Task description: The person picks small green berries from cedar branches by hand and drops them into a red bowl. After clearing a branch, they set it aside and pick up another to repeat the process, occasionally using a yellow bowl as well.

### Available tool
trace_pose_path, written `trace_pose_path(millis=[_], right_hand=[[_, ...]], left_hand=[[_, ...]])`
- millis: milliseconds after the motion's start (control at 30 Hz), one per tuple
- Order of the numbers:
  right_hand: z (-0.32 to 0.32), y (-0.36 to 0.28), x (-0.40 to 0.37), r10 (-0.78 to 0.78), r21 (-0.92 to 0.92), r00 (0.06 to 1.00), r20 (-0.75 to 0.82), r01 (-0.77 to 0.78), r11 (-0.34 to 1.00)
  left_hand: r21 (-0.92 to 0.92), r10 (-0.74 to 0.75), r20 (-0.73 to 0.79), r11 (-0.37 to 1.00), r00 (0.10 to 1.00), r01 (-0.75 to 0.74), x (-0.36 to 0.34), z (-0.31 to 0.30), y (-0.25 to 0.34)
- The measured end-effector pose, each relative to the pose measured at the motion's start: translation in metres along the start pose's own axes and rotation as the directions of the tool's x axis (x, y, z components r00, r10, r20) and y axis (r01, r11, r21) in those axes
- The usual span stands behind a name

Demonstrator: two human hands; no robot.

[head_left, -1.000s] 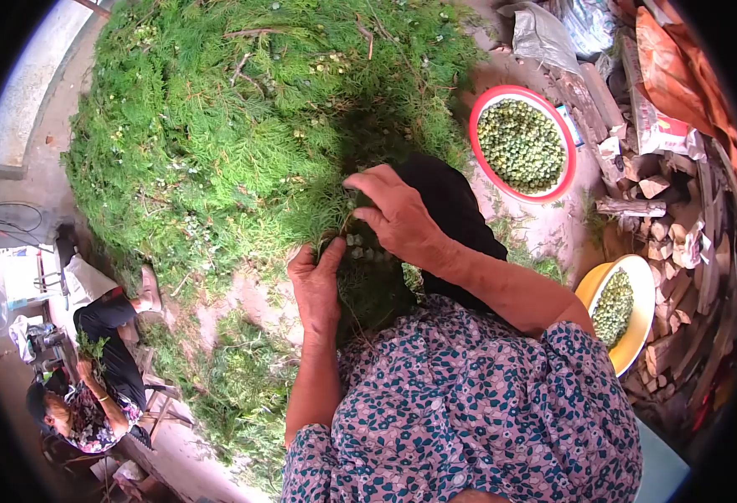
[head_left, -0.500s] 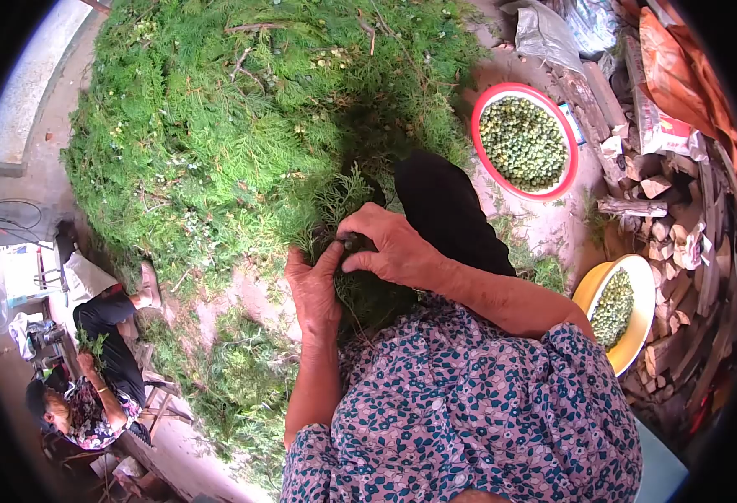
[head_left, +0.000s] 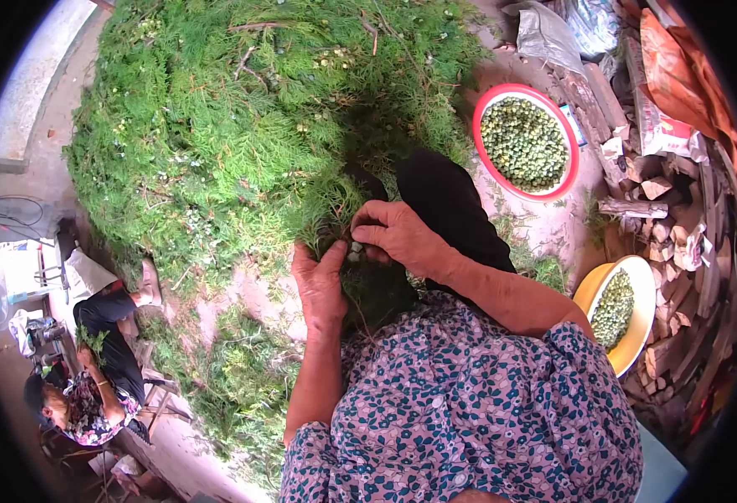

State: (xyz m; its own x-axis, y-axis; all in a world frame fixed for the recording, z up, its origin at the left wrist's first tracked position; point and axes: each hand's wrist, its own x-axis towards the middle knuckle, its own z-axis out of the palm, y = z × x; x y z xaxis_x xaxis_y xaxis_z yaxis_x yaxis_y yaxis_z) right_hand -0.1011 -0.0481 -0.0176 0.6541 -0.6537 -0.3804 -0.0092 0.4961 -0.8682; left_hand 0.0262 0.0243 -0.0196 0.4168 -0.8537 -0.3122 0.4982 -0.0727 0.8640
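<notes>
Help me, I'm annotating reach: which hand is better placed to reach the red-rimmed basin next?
Right, I'd judge. The right hand is nearer the basin, which lies on that side. The left hand is farther away and seems to hold the sprig.

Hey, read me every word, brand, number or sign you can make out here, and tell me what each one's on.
None can be read for certain.
Red-and-white bag on the right: it carries red markings, too blurred to read.
Blue-and-white item beside the red-rimmed basin: too small to make out any print.
</notes>
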Motion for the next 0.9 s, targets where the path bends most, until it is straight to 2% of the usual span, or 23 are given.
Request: trace_pose_path(millis=[67, 100, 200, 233, 267, 333, 400, 433, 500, 567, 600, 633, 667, 700, 800, 867, 900], right_hand=[[-0.003, 0.007, 0.003, -0.045, 0.161, 0.999, 0.028, 0.040, 0.986], [-0.004, 0.008, 0.005, -0.044, 0.160, 0.999, 0.029, 0.038, 0.986], [-0.004, 0.008, 0.005, -0.111, 0.069, 0.992, 0.055, 0.107, 0.992], [-0.002, 0.004, 0.003, -0.187, -0.067, 0.981, 0.046, 0.189, 0.980], [-0.001, 0.002, 0.001, -0.261, -0.202, 0.964, 0.046, 0.265, 0.943], [-0.001, 0.004, 0.004, -0.251, -0.193, 0.967, 0.045, 0.255, 0.948], [0.000, 0.008, 0.007, -0.240, -0.183, 0.970, 0.047, 0.245, 0.952], [0.001, 0.012, 0.009, -0.277, -0.211, 0.960, 0.039, 0.279, 0.937], [0.001, 0.013, 0.008, -0.312, -0.240, 0.949, 0.033, 0.311, 0.920], [0.000, 0.010, 0.005, -0.151, -0.115, 0.986, 0.076, 0.159, 0.981], [-0.002, 0.012, 0.006, -0.151, -0.114, 0.985, 0.078, 0.159, 0.981], [-0.005, 0.016, 0.009, -0.096, 0.043, 0.991, 0.092, 0.092, 0.995], [-0.007, 0.018, 0.011, -0.043, 0.197, 0.992, 0.114, 0.020, 0.980], [-0.007, 0.018, 0.011, -0.044, 0.198, 0.992, 0.114, 0.021, 0.980], [-0.003, 0.012, 0.007, -0.046, 0.170, 0.995, 0.089, 0.030, 0.985], [0.000, 0.003, 0.001, -0.147, -0.173, 0.986, 0.083, 0.159, 0.972], [0.001, 0.008, 0.003, -0.145, -0.173, 0.986, 0.083, 0.157, 0.972]], left_hand=[[-0.022, -0.026, -0.011, 0.999, 1.000, 0.025, 0.001, -0.005, 0.002], [-0.048, -0.052, -0.022, 0.998, 0.998, 0.051, 0.001, -0.006, 0.002], [-0.041, -0.036, -0.050, 0.999, 0.998, 0.034, -0.001, 0.000, 0.005], [-0.042, -0.037, -0.050, 0.999, 0.998, 0.035, -0.001, -0.001, 0.005], [0.005, -0.039, -0.048, 0.999, 0.998, 0.039, -0.001, -0.002, 0.004], [0.053, -0.041, -0.045, 0.998, 0.998, 0.043, -0.001, -0.003, 0.004], [0.221, -0.015, 0.025, 0.975, 1.000, 0.009, -0.003, -0.003, 0.005], [0.222, -0.014, 0.025, 0.975, 1.000, 0.008, -0.003, -0.005, 0.004], [0.456, 0.092, 0.129, 0.879, 0.987, -0.142, 0.000, -0.010, 0.000], [0.384, 0.060, 0.111, 0.918, 0.992, -0.098, 0.001, -0.010, 0.001], [0.310, 0.024, 0.097, 0.949, 0.995, -0.053, 0.001, -0.009, 0.002], [0.310, 0.025, 0.097, 0.949, 0.995, -0.054, 0.000, -0.008, 0.002], [0.183, -0.001, 0.061, 0.983, 0.998, -0.010, 0.000, -0.008, 0.002], [0.052, -0.032, 0.029, 0.998, 0.999, 0.031, 0.000, -0.008, 0.002], [0.008, -0.058, -0.050, 0.998, 0.997, 0.058, 0.002, -0.011, 0.002], [0.015, -0.063, -0.062, 0.998, 0.996, 0.064, 0.001, -0.011, 0.003], [0.022, -0.066, -0.072, 0.997, 0.995, 0.067, 0.001, -0.010, 0.003]])
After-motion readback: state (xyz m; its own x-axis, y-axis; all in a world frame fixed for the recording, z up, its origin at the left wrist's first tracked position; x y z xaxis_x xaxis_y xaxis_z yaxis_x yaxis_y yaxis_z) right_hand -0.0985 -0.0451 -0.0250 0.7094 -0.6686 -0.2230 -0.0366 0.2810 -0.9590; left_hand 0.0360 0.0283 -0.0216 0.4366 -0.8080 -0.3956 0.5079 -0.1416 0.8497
